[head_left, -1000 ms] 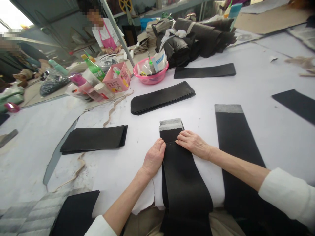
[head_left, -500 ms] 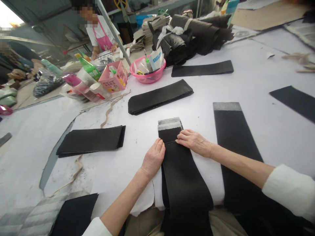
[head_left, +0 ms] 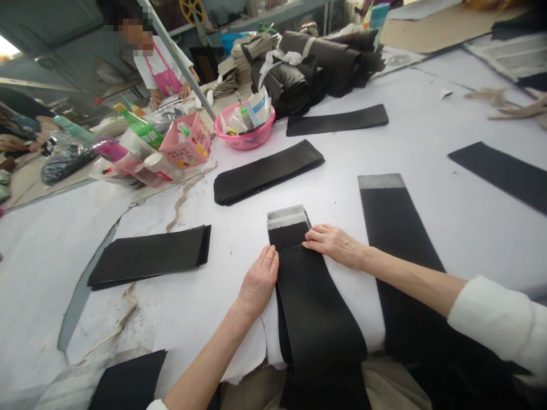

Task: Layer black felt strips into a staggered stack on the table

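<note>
In front of me a long black strip (head_left: 320, 307), leather-like, drapes from the table edge over my lap. Its far end lies across other black strips whose pale grey ends (head_left: 287, 217) stick out beyond it. My left hand (head_left: 259, 279) pinches the strip's left edge near that end. On the opposite edge, my right hand (head_left: 335, 245) grips the same strip with closed fingers. Further right lies another long black strip (head_left: 395, 239) with a grey band at its far end, partly under my right forearm.
Stacks of black pieces lie left (head_left: 149, 256) and ahead (head_left: 269, 171). Beyond are a pink basin (head_left: 243, 139), a pink box (head_left: 188, 142) with bottles beside it, and dark rolled material (head_left: 316, 62). A person in a pink apron (head_left: 164, 74) works across the table behind a pole.
The view has shifted slightly, so most things sit a little further left. Both hands keep their hold at the strip's edges, with almost no movement against it.
</note>
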Demonstrator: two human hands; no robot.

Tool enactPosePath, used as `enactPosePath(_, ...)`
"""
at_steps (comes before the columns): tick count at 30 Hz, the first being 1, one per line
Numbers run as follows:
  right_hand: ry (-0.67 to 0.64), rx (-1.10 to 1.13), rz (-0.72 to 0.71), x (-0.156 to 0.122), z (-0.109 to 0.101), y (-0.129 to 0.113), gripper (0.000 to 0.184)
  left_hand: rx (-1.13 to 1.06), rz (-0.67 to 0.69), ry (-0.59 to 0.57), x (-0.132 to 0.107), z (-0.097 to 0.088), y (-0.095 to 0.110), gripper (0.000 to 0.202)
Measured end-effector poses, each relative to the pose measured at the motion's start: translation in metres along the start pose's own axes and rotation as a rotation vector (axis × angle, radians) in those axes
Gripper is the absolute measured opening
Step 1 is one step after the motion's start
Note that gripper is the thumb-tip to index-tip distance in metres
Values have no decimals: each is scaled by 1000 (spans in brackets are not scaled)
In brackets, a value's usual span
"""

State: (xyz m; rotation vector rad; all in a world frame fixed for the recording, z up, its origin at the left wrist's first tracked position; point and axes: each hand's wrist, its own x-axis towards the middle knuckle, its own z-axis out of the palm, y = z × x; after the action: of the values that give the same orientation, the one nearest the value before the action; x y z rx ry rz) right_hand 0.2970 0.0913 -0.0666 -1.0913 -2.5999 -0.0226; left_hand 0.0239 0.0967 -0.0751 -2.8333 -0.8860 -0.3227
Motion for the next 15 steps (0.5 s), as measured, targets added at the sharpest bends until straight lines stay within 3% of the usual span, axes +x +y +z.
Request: enactPosePath(15,44,45,48,-1,1,-1,21,35,-2,-36,-12,-8,-7,39)
